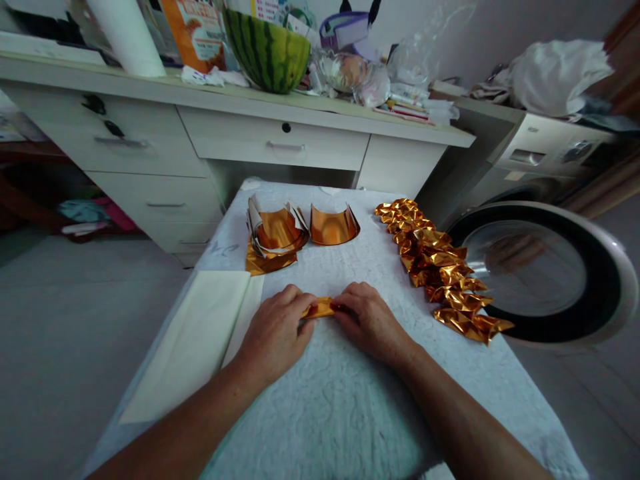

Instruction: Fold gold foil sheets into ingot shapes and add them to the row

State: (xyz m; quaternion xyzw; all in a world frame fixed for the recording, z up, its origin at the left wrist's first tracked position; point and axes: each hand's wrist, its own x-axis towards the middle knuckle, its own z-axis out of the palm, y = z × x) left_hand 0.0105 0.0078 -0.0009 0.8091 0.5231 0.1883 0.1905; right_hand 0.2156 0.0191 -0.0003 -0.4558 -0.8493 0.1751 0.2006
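Between my two hands, low over the cloth-covered table (350,380), lies a narrow folded strip of gold foil paper (320,307). My left hand (280,328) pinches its left end, and my right hand (367,317) pinches the right end. Beyond them sits a curled stack of gold foil sheets (278,230) with pale backs, and beside it a single curved gold foil sheet (334,225). At the right edge runs a row of several folded gold foil pieces (435,257). Left of my left hand lie cream paper sheets (187,340).
Behind the table stands a white desk with drawers (275,133), holding a cut watermelon (270,50), an orange packet (195,33) and plastic bags. At the right, a washing machine has its round door (540,270) hanging open beside the table.
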